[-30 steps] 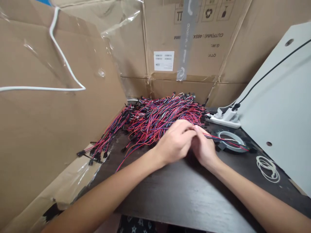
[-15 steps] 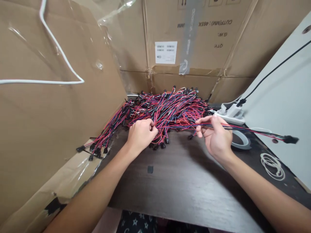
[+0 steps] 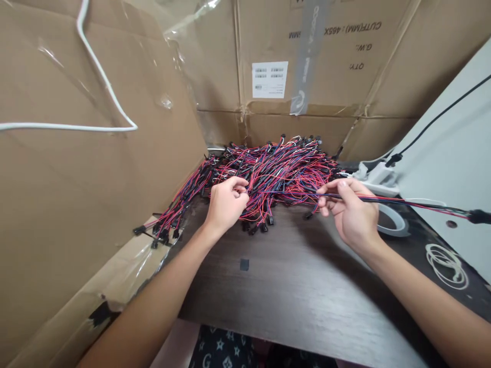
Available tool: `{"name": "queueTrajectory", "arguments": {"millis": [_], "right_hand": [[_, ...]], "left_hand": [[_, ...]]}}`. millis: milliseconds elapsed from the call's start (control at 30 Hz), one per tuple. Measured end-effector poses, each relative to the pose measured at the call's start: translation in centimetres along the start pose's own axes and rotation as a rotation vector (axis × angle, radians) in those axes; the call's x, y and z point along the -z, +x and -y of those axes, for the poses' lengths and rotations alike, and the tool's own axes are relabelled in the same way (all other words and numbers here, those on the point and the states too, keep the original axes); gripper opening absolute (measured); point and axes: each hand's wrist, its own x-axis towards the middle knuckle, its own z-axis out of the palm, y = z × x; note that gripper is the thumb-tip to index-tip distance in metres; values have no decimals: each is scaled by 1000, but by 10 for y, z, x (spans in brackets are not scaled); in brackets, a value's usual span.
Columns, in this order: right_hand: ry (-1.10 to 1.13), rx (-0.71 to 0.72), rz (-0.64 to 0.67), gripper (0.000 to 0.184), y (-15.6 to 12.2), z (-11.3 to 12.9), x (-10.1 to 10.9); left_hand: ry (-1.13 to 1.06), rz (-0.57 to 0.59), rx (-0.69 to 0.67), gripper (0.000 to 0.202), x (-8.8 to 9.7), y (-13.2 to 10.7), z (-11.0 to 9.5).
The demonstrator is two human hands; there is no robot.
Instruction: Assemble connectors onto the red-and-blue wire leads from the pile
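A tangled pile of red, blue and black wire harnesses (image 3: pixel 284 166) with black plugs lies at the back of the dark table. My right hand (image 3: pixel 351 207) is closed around one wire harness (image 3: pixel 414 203), between thumb and fingers. Its black connector (image 3: pixel 479 216) sticks out to the right, at the frame's edge. The same wires run leftward, low across the front of the pile, to my left hand (image 3: pixel 228 202). That hand is closed, thumb and fingertips pinched on the wires; what lies inside its fingers is partly hidden.
Cardboard boxes (image 3: pixel 215 51) stand behind and to the left. A white power strip (image 3: pixel 379 181), a tape roll (image 3: pixel 399 222) and a coiled white cable (image 3: pixel 447 266) are on the right. More harness ends (image 3: pixel 164 230) hang at the left. A small dark square (image 3: pixel 244 265) lies on the table.
The whole view has shifted, so things sit further right. The held connector has moved right toward the frame edge. My left hand's fingers have lifted slightly; both hands stay closed.
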Motion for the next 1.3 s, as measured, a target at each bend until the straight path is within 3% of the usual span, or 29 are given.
{"name": "queueTrajectory", "arguments": {"millis": [267,400,533,633,867,1000,1300], "right_hand": [[22,12,-62,19,4,-6,5],[29,8,-103,20,5,-6,5],[46,8,-110,21,4,-4,4],[47,9,-112,20,4,-3,4],[51,-30,-76,15,1,1,0],[71,-91,-35,4,-1,8,-4],[62,-279,186,17,-8,12,-10]], "left_hand": [[-202,179,114,21,5,6,-5],[-79,195,-1,26,7,6,-4],[144,130,-189,24,9,3,-4],[192,81,-245,21,10,1,-4],[-59,135,-59,21,8,3,1],[-63,101,-78,19,9,5,2],[-126,78,-57,14,10,4,-1]]}}
